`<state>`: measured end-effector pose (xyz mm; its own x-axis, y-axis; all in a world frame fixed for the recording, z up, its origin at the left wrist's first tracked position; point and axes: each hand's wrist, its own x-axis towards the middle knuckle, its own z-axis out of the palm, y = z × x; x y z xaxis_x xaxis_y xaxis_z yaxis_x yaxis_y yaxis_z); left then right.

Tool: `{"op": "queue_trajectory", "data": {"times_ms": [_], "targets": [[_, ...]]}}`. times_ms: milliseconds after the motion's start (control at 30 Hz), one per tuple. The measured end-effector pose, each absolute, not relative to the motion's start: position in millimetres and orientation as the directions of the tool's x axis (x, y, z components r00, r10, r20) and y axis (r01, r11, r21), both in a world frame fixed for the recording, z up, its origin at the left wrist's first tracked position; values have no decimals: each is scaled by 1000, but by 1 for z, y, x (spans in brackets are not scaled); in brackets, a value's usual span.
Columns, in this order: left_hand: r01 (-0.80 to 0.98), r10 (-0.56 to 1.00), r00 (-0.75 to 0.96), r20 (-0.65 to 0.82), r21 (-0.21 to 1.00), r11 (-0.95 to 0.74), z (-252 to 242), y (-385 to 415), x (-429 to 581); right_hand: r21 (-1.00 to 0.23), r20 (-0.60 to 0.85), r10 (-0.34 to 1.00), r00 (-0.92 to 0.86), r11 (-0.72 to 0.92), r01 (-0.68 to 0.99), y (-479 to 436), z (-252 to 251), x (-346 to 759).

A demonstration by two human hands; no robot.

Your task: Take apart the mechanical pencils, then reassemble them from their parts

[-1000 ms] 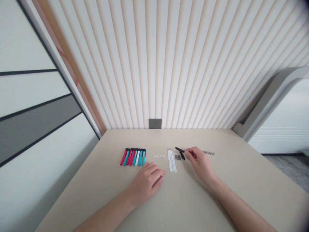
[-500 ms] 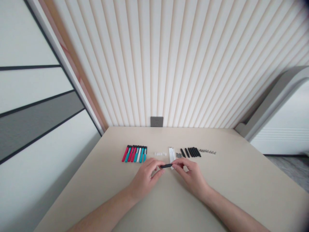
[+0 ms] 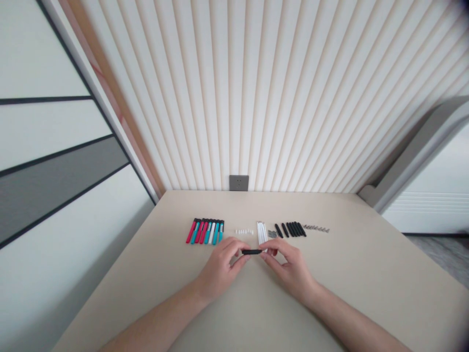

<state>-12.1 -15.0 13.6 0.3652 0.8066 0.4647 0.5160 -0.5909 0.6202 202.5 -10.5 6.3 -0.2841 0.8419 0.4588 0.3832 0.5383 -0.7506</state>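
A short black pen barrel (image 3: 251,252) is held level between my two hands over the beige table (image 3: 366,274). My left hand (image 3: 222,268) pinches its left end with thumb and fingers closed. My right hand (image 3: 287,264) pinches its right end the same way. Just beyond the hands lie thin white tubes (image 3: 261,233), a row of black pen barrels (image 3: 291,230), small white caps (image 3: 244,231), small grey parts (image 3: 271,234) and a line of tiny grey tips (image 3: 317,228). Finished red, teal and white pens (image 3: 205,231) lie in a row at the left.
A grey wall socket (image 3: 239,183) sits on the ribbed wall at the table's far edge. A panelled wall with dark stripes runs along the left. A grey curved frame stands at the far right.
My right hand lifted one black barrel from the row and carried it left and nearer. My left hand rose from the table and closed on its other end.
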Motion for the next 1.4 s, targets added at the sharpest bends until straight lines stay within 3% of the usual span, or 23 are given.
{"op": "queue_trajectory", "data": {"times_ms": [1167,1300,1400], "targets": [[567,805,392,445,573,-592,14,-14,-13,-685,443,793,-419,600,413,-7,5,204],[559,812,373,449,590,-583,15,-14,-13,-678,381,854,-354,519,521,-4,11,209],[565,818,366,444,592,-574,16,-14,-13,-599,353,894,-276,443,667,2,16,219]]}}
